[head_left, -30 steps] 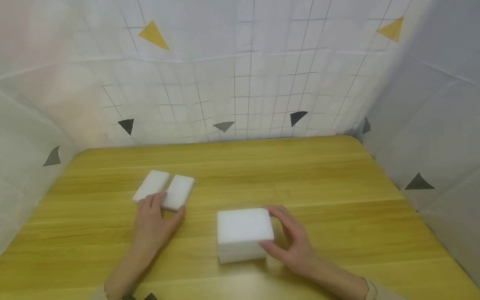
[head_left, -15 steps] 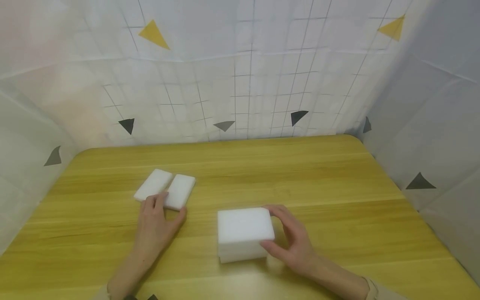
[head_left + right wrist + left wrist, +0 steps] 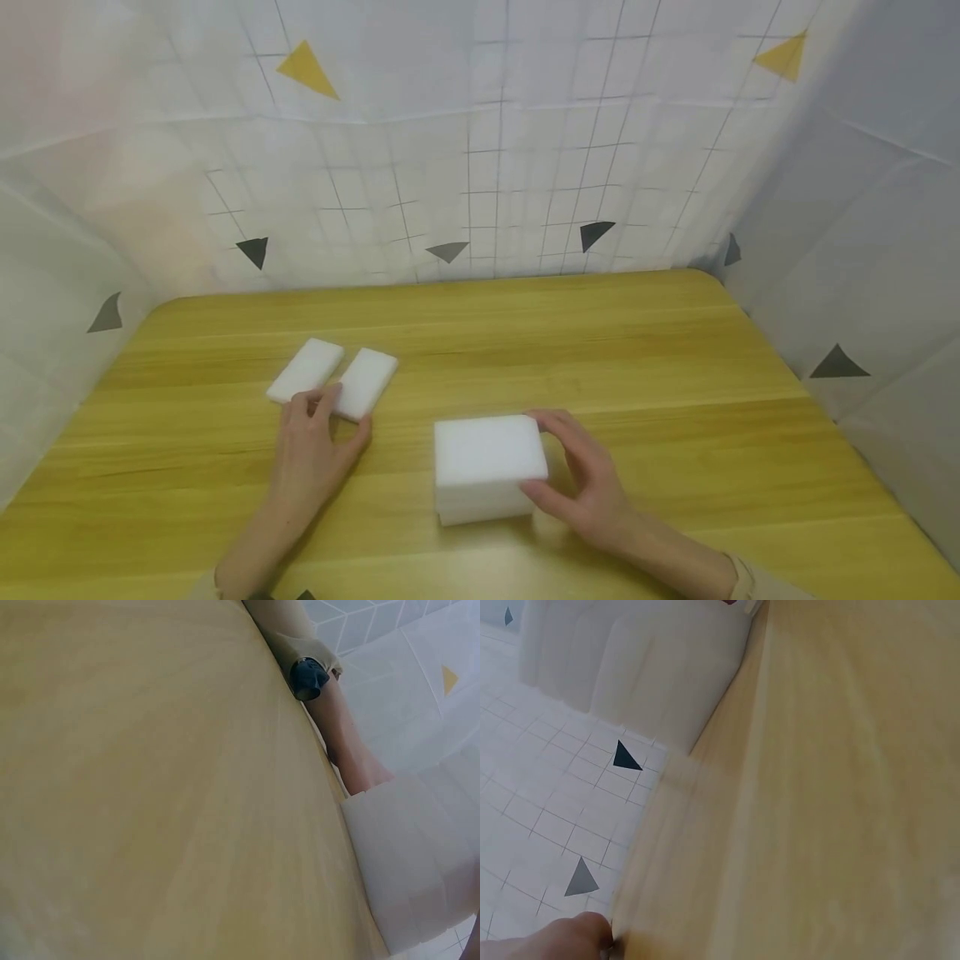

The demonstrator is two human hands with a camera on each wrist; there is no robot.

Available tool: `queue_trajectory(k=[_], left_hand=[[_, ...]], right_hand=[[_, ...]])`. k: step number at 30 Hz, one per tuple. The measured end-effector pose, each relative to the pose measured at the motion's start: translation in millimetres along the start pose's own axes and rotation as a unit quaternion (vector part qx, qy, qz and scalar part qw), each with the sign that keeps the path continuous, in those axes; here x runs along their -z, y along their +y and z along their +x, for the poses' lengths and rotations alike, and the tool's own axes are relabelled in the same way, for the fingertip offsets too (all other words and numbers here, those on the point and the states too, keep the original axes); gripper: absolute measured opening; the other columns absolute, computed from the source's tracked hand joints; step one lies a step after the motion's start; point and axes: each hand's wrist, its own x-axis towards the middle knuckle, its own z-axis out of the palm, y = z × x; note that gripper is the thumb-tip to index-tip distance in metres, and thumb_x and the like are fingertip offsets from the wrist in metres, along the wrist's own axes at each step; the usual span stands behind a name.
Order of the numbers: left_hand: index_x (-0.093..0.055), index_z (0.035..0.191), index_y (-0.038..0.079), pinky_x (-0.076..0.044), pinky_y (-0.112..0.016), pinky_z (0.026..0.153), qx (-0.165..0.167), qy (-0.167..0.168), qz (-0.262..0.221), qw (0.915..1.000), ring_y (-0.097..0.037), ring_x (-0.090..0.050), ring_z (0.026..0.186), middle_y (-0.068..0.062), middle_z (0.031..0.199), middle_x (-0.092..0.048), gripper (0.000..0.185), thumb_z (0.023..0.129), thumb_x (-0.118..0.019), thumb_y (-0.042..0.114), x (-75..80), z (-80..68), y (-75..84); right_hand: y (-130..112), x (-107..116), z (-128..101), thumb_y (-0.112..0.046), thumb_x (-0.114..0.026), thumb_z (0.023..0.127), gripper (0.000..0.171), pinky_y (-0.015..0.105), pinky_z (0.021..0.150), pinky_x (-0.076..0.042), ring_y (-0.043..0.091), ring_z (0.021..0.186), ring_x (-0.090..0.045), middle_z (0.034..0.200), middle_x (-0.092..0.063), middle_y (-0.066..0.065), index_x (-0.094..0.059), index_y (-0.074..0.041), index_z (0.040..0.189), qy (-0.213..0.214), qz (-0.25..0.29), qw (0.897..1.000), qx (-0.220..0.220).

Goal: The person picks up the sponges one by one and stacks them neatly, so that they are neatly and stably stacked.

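Two thin white sponges lie side by side on the left of the table in the head view: a left sponge (image 3: 307, 369) and a right sponge (image 3: 367, 382). My left hand (image 3: 311, 446) pinches the near end of the right one, index finger at its left edge and thumb by its near corner. Nearer the middle stands a block of stacked white sponges (image 3: 491, 450), whose layers show in the left wrist view as a stack (image 3: 652, 667). Thumb in front and fingers behind, my right hand (image 3: 588, 483) grips the right end of this stack.
The wood-grain table (image 3: 637, 350) is bordered by a white patterned curtain (image 3: 390, 167) at the back and both sides. Beyond the stack, the right wrist view shows the left forearm with a dark device (image 3: 307, 679) on its wrist.
The right sponge has slid slightly to the right and turned a little, widening the gap to the left one. My left hand has shifted slightly with it; my right hand stays on the stack.
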Motion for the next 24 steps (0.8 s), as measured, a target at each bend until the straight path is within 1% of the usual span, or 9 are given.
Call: queue_trajectory(k=[6, 12, 18, 24], left_hand=[[-0.064, 0.12, -0.004, -0.051, -0.05, 0.074, -0.006, 0.001, -0.004, 1.0, -0.039, -0.055, 0.094, -0.025, 0.11, -0.054, 0.055, 0.078, -0.081, 0.027, -0.6, -0.4, 1.5], [-0.065, 0.12, -0.003, -0.053, -0.051, 0.076, -0.013, 0.004, -0.016, 0.9998, -0.038, -0.057, 0.096, -0.023, 0.111, -0.054, 0.054, 0.078, -0.081, 0.026, -1.4, -0.8, 2.5], [-0.067, 0.117, -0.003, -0.055, -0.049, 0.079, -0.036, 0.025, -0.055, 0.9976, -0.037, -0.06, 0.097, -0.022, 0.112, -0.057, 0.051, 0.075, -0.083, 0.022, -3.3, -1.0, 4.8], [-0.067, 0.117, -0.002, -0.055, -0.046, 0.079, -0.06, 0.058, -0.081, 0.9932, -0.034, -0.062, 0.098, -0.019, 0.112, -0.061, 0.052, 0.073, -0.083, 0.018, -3.6, -0.4, 8.7]], right_hand=[[0.4, 0.5, -0.7, -0.006, -0.077, 0.085, 0.06, 0.027, 0.106, -0.046, 0.021, 0.119, -0.055, 0.128, -0.058, 0.021, -0.048, 0.015, 0.134, -0.002, -0.005, 1.0, -0.009], [1.0, 0.6, -0.3, -0.006, -0.076, 0.086, 0.059, 0.027, 0.106, -0.046, 0.022, 0.119, -0.055, 0.128, -0.058, 0.022, -0.049, 0.015, 0.133, -0.002, -0.005, 1.0, 0.0], [1.3, 0.9, 0.1, -0.005, -0.076, 0.086, 0.059, 0.027, 0.106, -0.046, 0.022, 0.119, -0.055, 0.127, -0.058, 0.022, -0.049, 0.016, 0.133, -0.003, -0.004, 1.0, 0.0], [1.0, 0.4, 0.5, -0.006, -0.076, 0.086, 0.058, 0.027, 0.105, -0.046, 0.022, 0.119, -0.055, 0.127, -0.058, 0.022, -0.049, 0.016, 0.132, -0.003, -0.003, 1.0, 0.005]])
